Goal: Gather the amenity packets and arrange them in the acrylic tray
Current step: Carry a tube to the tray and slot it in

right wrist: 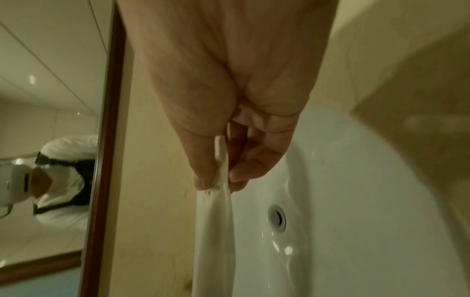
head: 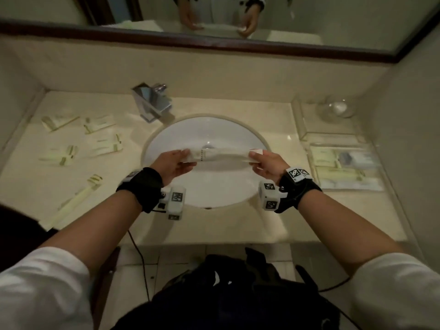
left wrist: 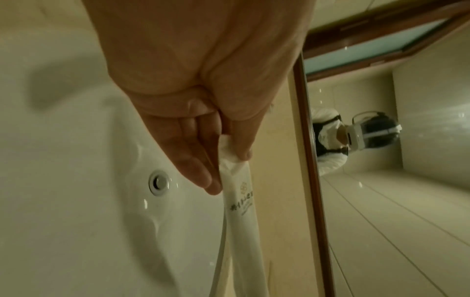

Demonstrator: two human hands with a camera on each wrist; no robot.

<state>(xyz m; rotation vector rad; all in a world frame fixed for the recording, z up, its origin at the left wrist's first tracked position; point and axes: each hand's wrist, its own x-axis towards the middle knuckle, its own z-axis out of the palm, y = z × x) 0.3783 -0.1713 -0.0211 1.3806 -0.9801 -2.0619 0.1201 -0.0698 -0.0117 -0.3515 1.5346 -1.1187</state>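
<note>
- Beige marble vanity top (head: 238, 225) with a white basin (head: 204, 186) set under a framed mirror (head: 214, 44); I hold the work above the basin.
- My left hand (head: 175, 164) pinches one end of a long white packet (head: 221, 154) between thumb and fingers; my right hand (head: 264, 163) pinches the other end. The packet is stretched level between them, I judge to straighten it before it goes in the tray.
- Printed lettering (left wrist: 241, 207) shows near the left end; too blurred to read.
- Acrylic tray (head: 307, 136) stands on the counter to my right, already holding several packets (head: 342, 170) laid flat.
- Loose packets (head: 102, 144) remain scattered on the counter to my left, well apart from the tray, with a long one (head: 76, 198) nearest the front edge.
- Chrome faucet (head: 152, 103) sits behind the basin; a glass bowl (head: 338, 108) stands beyond the tray.
- Hard to tell: the tray's clear walls barely show, so its compartments and far edge are uncertain. Both wrist views are blurred, and each shows only one end of the packet.
</note>
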